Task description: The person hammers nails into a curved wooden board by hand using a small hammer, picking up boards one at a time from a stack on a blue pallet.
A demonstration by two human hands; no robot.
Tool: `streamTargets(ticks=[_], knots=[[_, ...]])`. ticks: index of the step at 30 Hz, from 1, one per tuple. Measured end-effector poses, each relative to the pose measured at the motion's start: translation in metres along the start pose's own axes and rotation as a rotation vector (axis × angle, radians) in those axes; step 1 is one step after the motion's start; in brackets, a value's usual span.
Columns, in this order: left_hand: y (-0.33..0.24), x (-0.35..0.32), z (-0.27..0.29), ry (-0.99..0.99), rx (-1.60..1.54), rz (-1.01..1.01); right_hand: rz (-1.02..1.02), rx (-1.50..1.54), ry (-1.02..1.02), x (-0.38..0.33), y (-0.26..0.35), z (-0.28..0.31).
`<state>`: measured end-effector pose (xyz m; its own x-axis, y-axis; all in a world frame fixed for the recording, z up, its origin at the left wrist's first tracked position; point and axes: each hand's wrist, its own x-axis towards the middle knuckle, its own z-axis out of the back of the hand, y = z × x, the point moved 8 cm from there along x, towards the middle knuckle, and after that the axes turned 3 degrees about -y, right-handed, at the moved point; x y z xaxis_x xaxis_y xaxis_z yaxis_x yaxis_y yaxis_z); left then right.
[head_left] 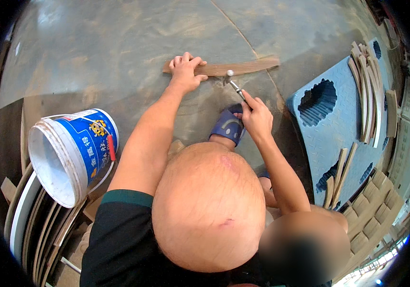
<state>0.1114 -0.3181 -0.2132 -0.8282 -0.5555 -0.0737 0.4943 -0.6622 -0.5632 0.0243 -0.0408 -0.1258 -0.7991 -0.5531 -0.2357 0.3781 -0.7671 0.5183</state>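
A slightly curved brown wooden strip lies crosswise on the concrete floor. My left hand grips its left end, fingers over the far edge and thumb by the near edge. In my closed right hand is a hammer, held by its handle. The hammer's metal head is close to the strip's near edge, around the middle of its length; whether they touch, I cannot tell.
A white and blue bucket lies tipped at left, above curved boards. At right, a blue plastic platform with ragged dark holes carries curved wooden strips and short sticks. My sandalled foot is below the hammer.
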Motion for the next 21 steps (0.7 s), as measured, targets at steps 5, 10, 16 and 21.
streamTargets(ticks=[5,10,16,21], knots=[[0.001,0.005,0.001,0.008,0.021,-0.017,0.071,0.078,-0.142,0.020,0.036,0.019],[0.004,0.004,0.002,0.034,0.038,0.001,0.113,0.048,-0.129,0.037,0.048,-0.003],[0.001,0.002,0.005,0.012,0.020,-0.001,0.163,0.014,-0.144,0.045,0.050,-0.012],[0.000,0.001,0.006,-0.008,0.025,-0.007,0.158,0.007,-0.143,0.046,0.046,-0.015]])
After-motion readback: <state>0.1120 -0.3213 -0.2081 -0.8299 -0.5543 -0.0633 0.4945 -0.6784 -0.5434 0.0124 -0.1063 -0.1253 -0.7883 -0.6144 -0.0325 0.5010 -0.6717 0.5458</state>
